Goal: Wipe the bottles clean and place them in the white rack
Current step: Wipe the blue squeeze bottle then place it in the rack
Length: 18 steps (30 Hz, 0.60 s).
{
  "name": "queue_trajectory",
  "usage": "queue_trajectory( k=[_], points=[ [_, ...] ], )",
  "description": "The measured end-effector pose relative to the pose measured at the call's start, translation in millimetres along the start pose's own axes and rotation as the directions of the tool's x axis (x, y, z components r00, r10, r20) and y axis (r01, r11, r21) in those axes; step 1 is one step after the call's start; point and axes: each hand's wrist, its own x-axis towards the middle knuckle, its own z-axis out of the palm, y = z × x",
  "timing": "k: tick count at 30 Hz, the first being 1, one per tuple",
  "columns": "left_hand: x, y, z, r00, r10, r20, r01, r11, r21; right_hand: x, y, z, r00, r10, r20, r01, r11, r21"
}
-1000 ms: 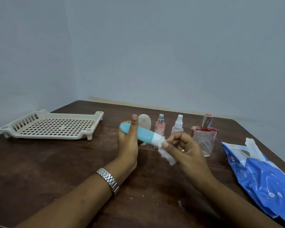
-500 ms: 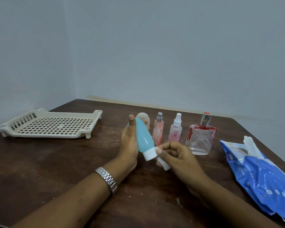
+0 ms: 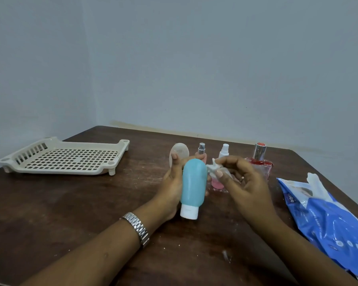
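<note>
My left hand [image 3: 172, 186] grips a turquoise bottle [image 3: 193, 182] with a white cap, held cap down above the table's middle. Just to its right, my right hand [image 3: 239, 182] pinches a small crumpled white wipe [image 3: 212, 167] at the bottle's upper end. Behind my hands stand a pale oval bottle [image 3: 179, 152], a pink spray bottle [image 3: 202, 151], a clear spray bottle with pink liquid [image 3: 223, 151] and a square glass perfume bottle [image 3: 260, 162]. The white slotted rack [image 3: 64, 157] sits at the far left with nothing in it.
A blue and white wipe packet [image 3: 329, 219] lies at the right edge of the dark wooden table [image 3: 50, 213], a wipe sticking out of its top. Grey walls close the back and left. White specks dot the tabletop near me.
The turquoise bottle has swung from lying tilted to standing cap down in my left hand. My right hand with the wipe has moved from the cap up to the bottle's upper end.
</note>
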Motion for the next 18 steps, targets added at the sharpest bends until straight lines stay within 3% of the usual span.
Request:
queue_trajectory(
  k=[4, 11, 18],
  points=[
    [-1.9, -0.1, 6.7, 0.998, 0.039, -0.052, -0.039, 0.999, -0.004, -2.9, 2.3, 10.3, 0.996, -0.027, -0.081, 0.024, 0.999, -0.031],
    [6.7, -4.4, 1.8, 0.963, 0.063, -0.263, -0.052, 0.998, 0.048, -11.1, 9.1, 18.5, 1.0, -0.015, -0.022, 0.015, 1.0, -0.015],
    [7.8, -0.8, -1.9, 0.932, 0.092, -0.351, -0.092, 0.996, 0.017, -16.3, 10.6, 16.1, 0.986, -0.137, 0.091, 0.151, 0.972, -0.181]
  ],
)
